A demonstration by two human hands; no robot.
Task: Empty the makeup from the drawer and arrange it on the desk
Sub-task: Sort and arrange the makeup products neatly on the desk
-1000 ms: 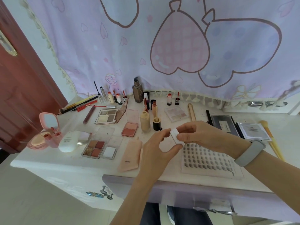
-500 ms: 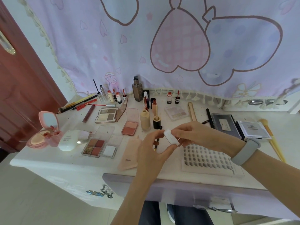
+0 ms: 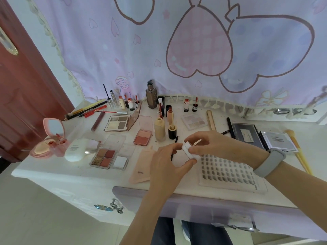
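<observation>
Head view, above a white desk (image 3: 44, 172) crowded with makeup. Left hand (image 3: 166, 167) and right hand (image 3: 217, 145) meeting over the middle of the desk, both pinching a small white container (image 3: 188, 149) between thumb and fingertips, held just clear of the surface. Grey band (image 3: 269, 162) on the right wrist. Directly beneath the right forearm, a clear tray of false lashes (image 3: 228, 171) lying flat near the front edge. Left of the hands, a pale pink pouch (image 3: 141, 167), a four-colour palette (image 3: 103, 158) with its lid open, and a white oval case (image 3: 75, 152). Farther left, a pink compact (image 3: 46, 142) standing open with its mirror up. Behind the hands, a blush compact (image 3: 143, 137), a beige bottle (image 3: 159, 129) standing upright and a short black-based tube (image 3: 172, 130) beside it. Along the back, a tall brown bottle (image 3: 151, 96) and a row of small lip tints against a lilac curtain (image 3: 177, 41). At right, two flat black cases (image 3: 246, 134) and a yellow-handled brush (image 3: 299, 152). Lilac drawer front (image 3: 177, 202) visible under the desk edge.
</observation>
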